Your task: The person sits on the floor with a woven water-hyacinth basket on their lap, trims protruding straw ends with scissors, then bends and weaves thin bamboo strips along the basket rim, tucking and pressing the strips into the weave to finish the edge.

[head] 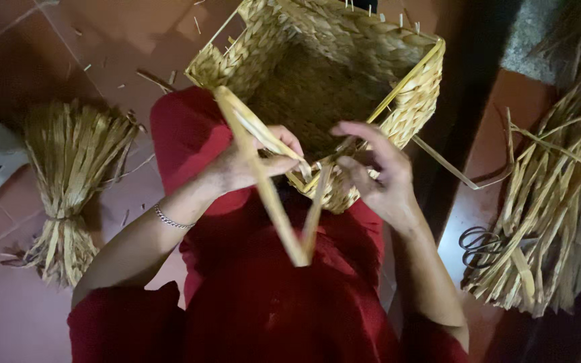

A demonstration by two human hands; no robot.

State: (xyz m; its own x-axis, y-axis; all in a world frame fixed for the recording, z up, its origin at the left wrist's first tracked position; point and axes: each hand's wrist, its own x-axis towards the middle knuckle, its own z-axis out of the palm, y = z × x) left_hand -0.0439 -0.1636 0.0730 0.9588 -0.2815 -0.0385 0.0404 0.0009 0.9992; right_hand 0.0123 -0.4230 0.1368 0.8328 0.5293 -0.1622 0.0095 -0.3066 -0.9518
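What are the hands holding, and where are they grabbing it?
Both hands grip flat straw strips at the near rim of the woven basket. The left hand pinches a strip near the rim; the right hand holds the strands beside it.

A home craft spot on a red tiled floor point(48, 40): tied straw bundle point(68, 181) left of the hands, loose straw point(553, 202) and scissors point(480, 243) right.
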